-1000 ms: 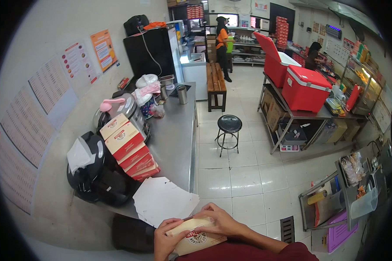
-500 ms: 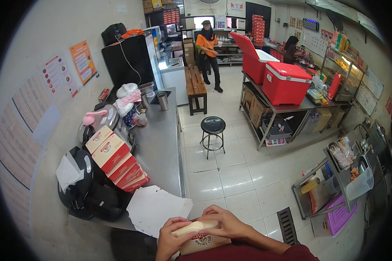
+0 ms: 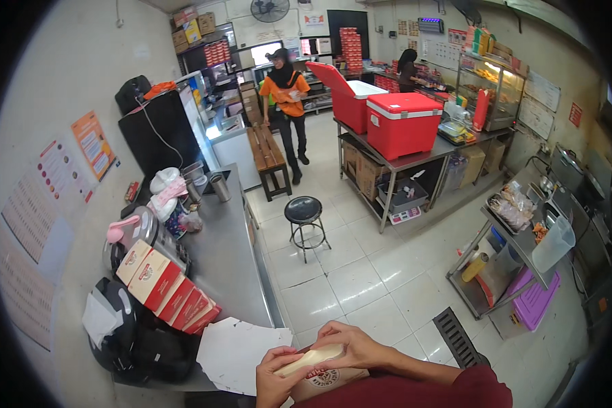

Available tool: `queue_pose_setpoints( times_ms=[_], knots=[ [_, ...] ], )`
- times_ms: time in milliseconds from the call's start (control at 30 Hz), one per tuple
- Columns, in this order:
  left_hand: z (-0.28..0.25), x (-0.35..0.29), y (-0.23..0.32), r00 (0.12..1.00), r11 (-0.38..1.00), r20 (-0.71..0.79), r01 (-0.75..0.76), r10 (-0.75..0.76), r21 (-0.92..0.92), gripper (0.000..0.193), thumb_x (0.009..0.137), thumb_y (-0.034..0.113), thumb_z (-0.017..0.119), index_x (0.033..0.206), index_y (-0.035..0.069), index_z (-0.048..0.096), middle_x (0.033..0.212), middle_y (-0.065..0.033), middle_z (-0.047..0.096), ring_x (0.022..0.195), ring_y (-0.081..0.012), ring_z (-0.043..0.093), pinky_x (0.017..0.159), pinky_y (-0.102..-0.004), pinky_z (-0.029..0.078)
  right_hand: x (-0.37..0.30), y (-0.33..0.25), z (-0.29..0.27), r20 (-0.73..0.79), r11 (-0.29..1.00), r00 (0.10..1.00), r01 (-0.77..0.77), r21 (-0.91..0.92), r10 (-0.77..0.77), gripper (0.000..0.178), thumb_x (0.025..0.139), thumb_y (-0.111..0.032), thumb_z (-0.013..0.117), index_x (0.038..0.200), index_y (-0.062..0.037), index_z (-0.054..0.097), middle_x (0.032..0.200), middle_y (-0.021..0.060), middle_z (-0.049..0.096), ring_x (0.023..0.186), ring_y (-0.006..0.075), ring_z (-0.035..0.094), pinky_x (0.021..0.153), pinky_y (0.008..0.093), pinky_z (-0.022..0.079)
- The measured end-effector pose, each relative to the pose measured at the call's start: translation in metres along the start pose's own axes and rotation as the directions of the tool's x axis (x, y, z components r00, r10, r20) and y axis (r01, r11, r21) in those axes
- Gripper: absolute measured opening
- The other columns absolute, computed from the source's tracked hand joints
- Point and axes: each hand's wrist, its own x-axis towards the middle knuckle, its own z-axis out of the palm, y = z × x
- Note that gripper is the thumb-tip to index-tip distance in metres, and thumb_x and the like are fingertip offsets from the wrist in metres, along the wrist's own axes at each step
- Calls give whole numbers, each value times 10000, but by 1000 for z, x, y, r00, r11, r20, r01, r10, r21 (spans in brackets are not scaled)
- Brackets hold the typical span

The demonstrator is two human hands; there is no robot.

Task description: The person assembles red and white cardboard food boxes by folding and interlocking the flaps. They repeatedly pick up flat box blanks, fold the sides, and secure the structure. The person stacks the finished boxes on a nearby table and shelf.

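Observation:
Close to my body at the bottom of the view, both hands are closed on a cream and red cardboard food box (image 3: pixel 325 378). My left hand (image 3: pixel 276 375) grips its left end, with the thumb along the pale upper flap. From the right, my right hand (image 3: pixel 355 348) curls over the same flap, fingers bent at its top edge. The box is tilted, and my maroon sleeve covers its lower part. Flat white cardboard sheets (image 3: pixel 241 352) lie on the steel counter (image 3: pixel 232 262), just left of my hands.
Folded red and cream boxes (image 3: pixel 164 285) lean in a row beside a black appliance (image 3: pixel 153 350) on the counter. A black stool (image 3: pixel 304 212) stands ahead. Red cooler boxes (image 3: pixel 402 126) sit on a steel table. A person in orange (image 3: pixel 284 92) is beside a wooden bench (image 3: pixel 265 155).
My view has turned right, so the room appears shifted left. The person in orange has come nearer, beside the bench. My hands still grip the box, its pale flap slightly more tilted.

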Motion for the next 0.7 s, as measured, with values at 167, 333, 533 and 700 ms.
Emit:
queue_pose_setpoints(
  times_ms=[167, 333, 533, 700],
  knots=[
    [22, 19, 9, 998, 999, 44, 43, -41, -33, 350, 707, 75, 912, 1036, 28, 802, 1159, -107, 645, 1076, -211, 646, 919, -314, 533, -16, -4, -21, -99, 998, 995, -25, -54, 19, 419, 780, -301, 878, 1133, -106, 765, 1135, 65, 610, 1053, 231, 636, 896, 344, 531],
    [38, 28, 16, 995, 995, 92, 44, -36, -87, 322, 716, 60, 903, 1021, 28, 806, 1146, -108, 640, 1084, -203, 631, 923, -310, 526, -28, -4, -34, -165, 996, 986, -3, -86, -11, 410, 784, -284, 872, 1137, -104, 764, 1129, 62, 606, 1038, 224, 635, 885, 338, 535],
    [41, 30, 16, 995, 999, 97, 25, -21, -37, 305, 728, 45, 891, 1020, 26, 805, 1147, -96, 633, 1068, -200, 637, 922, -315, 530, -27, -2, -40, -146, 996, 989, 12, -92, -25, 390, 799, -274, 857, 1142, -111, 766, 1109, 64, 610, 1030, 229, 637, 879, 338, 537],
    [39, 25, 14, 994, 993, 62, 98, -93, -68, 293, 734, 45, 885, 1016, 26, 806, 1148, -87, 626, 1063, -196, 642, 919, -316, 537, -21, 8, -37, -110, 994, 991, 61, -90, -70, 384, 804, -276, 853, 1142, -116, 767, 1093, 60, 609, 1015, 235, 638, 869, 341, 538]
  ],
)
